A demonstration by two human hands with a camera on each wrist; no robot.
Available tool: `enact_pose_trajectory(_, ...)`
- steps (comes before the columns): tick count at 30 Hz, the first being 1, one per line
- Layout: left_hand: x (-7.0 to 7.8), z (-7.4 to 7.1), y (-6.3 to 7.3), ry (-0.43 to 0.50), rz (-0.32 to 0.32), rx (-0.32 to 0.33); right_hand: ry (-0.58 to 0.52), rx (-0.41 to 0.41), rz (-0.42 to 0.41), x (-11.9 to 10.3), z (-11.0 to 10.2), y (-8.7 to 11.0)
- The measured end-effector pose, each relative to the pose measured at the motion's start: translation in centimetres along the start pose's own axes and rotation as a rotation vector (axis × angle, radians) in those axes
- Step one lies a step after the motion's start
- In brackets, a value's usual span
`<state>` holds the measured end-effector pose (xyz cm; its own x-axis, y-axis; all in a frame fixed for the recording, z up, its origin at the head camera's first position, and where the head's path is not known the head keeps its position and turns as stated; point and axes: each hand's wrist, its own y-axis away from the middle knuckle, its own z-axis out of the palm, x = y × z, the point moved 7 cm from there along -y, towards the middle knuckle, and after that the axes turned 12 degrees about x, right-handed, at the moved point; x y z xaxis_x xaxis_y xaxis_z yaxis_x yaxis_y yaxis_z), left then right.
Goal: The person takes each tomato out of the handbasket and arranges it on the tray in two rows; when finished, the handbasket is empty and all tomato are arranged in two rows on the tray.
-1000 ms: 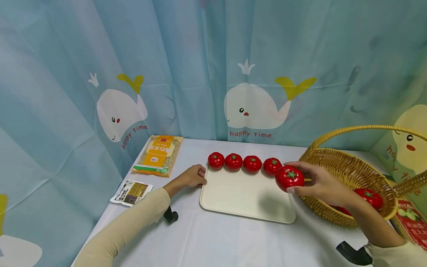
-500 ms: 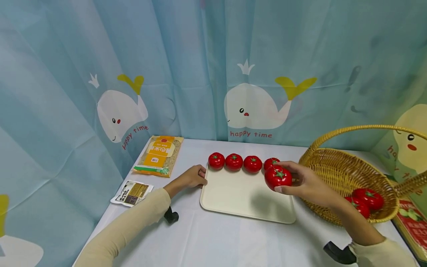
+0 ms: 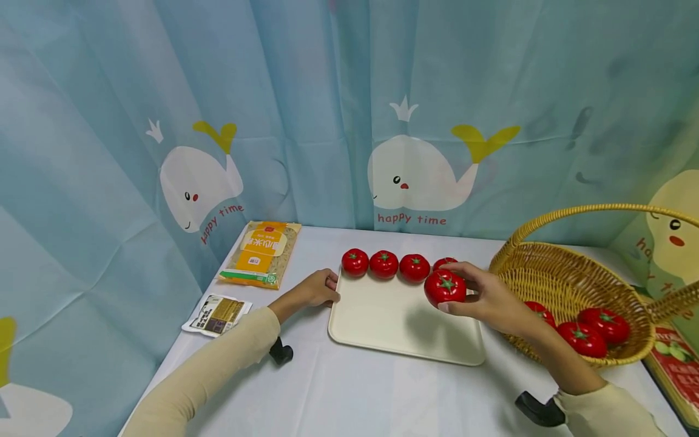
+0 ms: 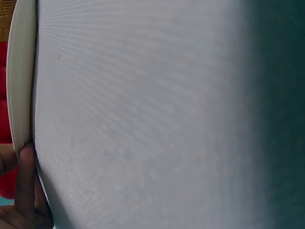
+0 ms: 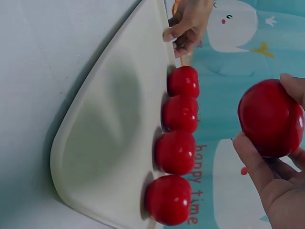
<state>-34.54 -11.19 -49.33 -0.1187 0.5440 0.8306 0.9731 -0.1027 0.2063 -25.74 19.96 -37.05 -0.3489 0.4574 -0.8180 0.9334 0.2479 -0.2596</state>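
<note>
A cream rectangular tray (image 3: 377, 325) lies on the white-covered table, with a row of several glossy red tomatoes (image 3: 384, 265) along its far edge. My left hand (image 3: 317, 289) pinches the tray's left rim, thumb on top; the left wrist view shows fingers (image 4: 25, 183) at the tray's edge. Above the right part of the tray, my right hand (image 3: 494, 301) grips another red tomato (image 3: 444, 288) between thumb and fingers. This held tomato (image 5: 270, 118) hangs clear of the row in the right wrist view. In the head view it partly covers the row's rightmost tomato.
A wicker basket (image 3: 568, 273) with a tall handle stands at the right, holding three red tomatoes (image 3: 582, 338). A red printed box (image 3: 671, 358) lies beyond it. At the left lie an orange grain bag (image 3: 262, 254) and a small white packet (image 3: 217, 315). A whale-print curtain (image 3: 306, 121) hangs behind.
My right hand has moved left with the tomato, further over the tray, uncovering more of the tomatoes in the basket. My left hand has stayed at the tray's rim.
</note>
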Motion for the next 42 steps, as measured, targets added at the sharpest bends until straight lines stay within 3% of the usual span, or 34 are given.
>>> enact_pose_trajectory(9,0.0,0.1,0.0,-0.012,0.004,-0.008,-0.050,-0.020,-0.027,0.6,1.4,-0.8)
enact_pose_trajectory(17,0.1,0.0,0.1,-0.005,0.011,-0.005,-0.020,-0.002,-0.031,1.5,2.5,-1.5)
enact_pose_trajectory(25,0.2,-0.1,0.3,-0.016,0.009,0.004,-0.034,-0.027,0.023,2.0,4.3,-2.3)
enact_pose_trajectory(35,0.1,0.0,0.2,-0.016,0.015,0.004,0.040,-0.012,0.021,2.1,6.7,-3.9)
enact_pose_trajectory(42,0.0,0.0,0.1,-0.010,0.012,0.000,0.012,-0.027,0.059,2.1,8.6,-4.5)
